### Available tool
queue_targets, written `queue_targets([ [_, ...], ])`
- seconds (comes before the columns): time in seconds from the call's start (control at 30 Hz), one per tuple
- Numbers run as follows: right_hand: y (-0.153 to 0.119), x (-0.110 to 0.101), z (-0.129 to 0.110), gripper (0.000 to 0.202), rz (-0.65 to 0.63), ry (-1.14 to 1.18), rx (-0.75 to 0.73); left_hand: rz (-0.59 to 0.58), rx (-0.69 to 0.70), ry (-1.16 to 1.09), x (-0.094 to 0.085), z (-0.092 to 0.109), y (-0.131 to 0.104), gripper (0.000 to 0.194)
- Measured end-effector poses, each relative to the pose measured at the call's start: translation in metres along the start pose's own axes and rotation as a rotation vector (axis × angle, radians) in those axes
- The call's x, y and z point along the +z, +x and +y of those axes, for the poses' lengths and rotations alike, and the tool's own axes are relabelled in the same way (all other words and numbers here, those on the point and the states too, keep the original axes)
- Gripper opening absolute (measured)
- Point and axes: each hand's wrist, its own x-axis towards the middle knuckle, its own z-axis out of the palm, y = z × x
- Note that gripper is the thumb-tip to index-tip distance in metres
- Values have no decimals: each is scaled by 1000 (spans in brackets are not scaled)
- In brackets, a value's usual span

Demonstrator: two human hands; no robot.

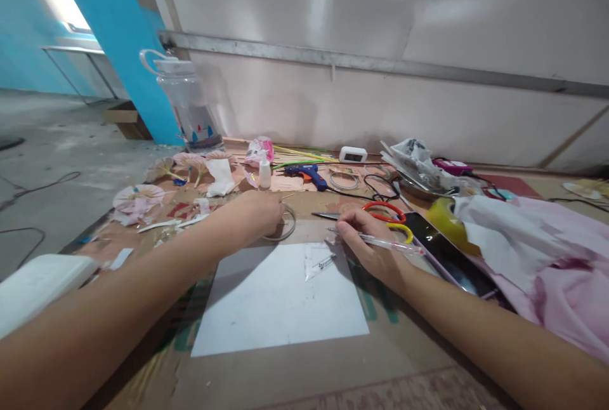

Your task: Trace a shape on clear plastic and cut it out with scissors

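Note:
A white sheet of paper (280, 302) lies on the cardboard in front of me, with a clear triangular ruler (320, 262) near its upper right corner. My left hand (264, 212) is closed at the left side of a round metal ring (289, 227), just beyond the paper; its fingertips are hidden. Between the thumb and fingers of my right hand (362, 235) is a clear pen (392, 244), its tip pointing left above the paper's upper right. Scissors with red and yellow handles (385, 212) lie just beyond and beside my right hand.
A blue glue gun (309, 175), a small white bottle (264, 172) and a white timer (353, 155) are at the back. A water jug (195, 105) stands back left. To the right are a phone (447, 254), yellow tape (450, 223) and pink cloth (566, 277).

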Motion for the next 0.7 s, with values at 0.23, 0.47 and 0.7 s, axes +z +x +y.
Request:
queue_targets([
  [0.23,-1,0,-2,19,-4,-10,13,10,-19,-116,15,-11,3,23],
  [0.47,0,0,-3,18,-14,-25,-2,43,-38,-97,11,-9,2,27],
  [0.7,0,0,-2,18,-35,-14,10,59,-291,-155,1,-26,-2,31],
])
